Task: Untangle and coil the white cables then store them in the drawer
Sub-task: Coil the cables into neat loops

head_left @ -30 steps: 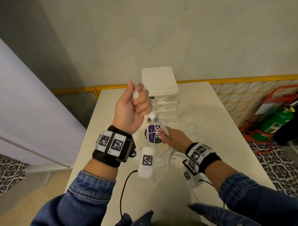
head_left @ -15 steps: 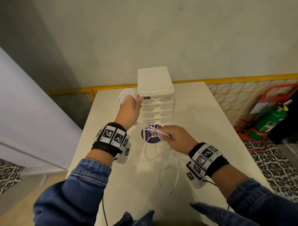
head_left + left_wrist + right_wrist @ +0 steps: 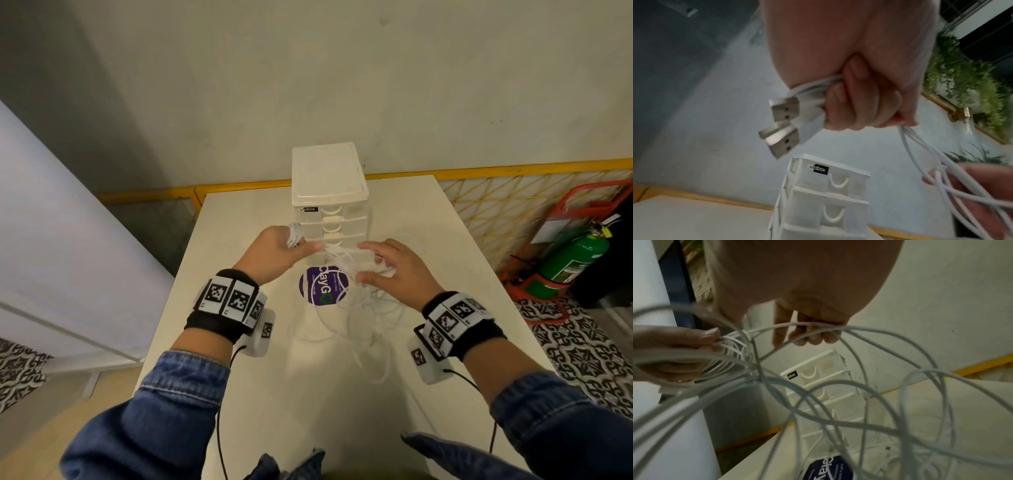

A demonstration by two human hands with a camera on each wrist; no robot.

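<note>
My left hand (image 3: pixel 279 253) is fisted round a bundle of white cables (image 3: pixel 294 234), just in front of the white drawer unit (image 3: pixel 329 178). In the left wrist view two USB plugs (image 3: pixel 784 112) stick out of that fist. Strands run right to my right hand (image 3: pixel 387 265), where three curled fingers (image 3: pixel 812 337) hook a cable loop (image 3: pixel 869 328) while thumb and forefinger are spread. The rest of the cables hang in a loose tangle (image 3: pixel 363 322) down to the table. All drawers (image 3: pixel 830 183) look shut.
The cream table (image 3: pixel 239 377) carries a round purple sticker (image 3: pixel 323 286) under the cables. A yellow rail (image 3: pixel 513 168) runs behind the table. A green fire extinguisher (image 3: pixel 575 263) in a red stand is on the floor at the right.
My left hand came down from its raised position to the drawer unit's front. My right hand moved up and right, and its pinch on the strands loosened into spread thumb and forefinger.
</note>
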